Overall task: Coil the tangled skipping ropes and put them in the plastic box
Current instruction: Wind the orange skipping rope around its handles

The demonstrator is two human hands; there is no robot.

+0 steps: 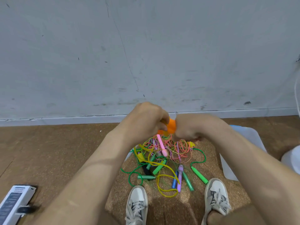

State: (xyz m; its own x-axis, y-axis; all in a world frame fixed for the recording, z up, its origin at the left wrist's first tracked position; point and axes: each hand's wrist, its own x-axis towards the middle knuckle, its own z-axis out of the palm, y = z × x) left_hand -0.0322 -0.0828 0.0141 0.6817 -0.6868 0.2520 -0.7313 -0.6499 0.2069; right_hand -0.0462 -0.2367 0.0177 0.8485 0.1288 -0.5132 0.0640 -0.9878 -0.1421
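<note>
Both hands were raised together above the heap. The left hand [146,120] and the right hand [193,127] each had their fingers curled in tight around a pair of orange handles [171,127], which showed only in the narrow gap between the two fists. The fingertips themselves were hidden on the far side, and the picture was blurred there, so whether any cord ran through the grip could not be told.

Straight below the fingers lay the tangled ropes [162,159], spread on the cork floor [65,151] between the person's shoes. Thin cords in green, yellow, coral and pink looped over one another. A pink handle [162,145] lay just under the fingers, and a purple handle [179,177] and a green handle [199,175] lay farther toward the feet. The plastic box [250,135] sat to the right of the fingers, mostly covered by the right forearm.

The ropes looked light and limp — cord that would slide, snag and drag its neighbours along if pulled hard. The stiff handles seemed the sensible place to take hold: keep both of one rope's handles together, then draw the cord out slowly, easing it through each crossing rather than yanking.
</note>
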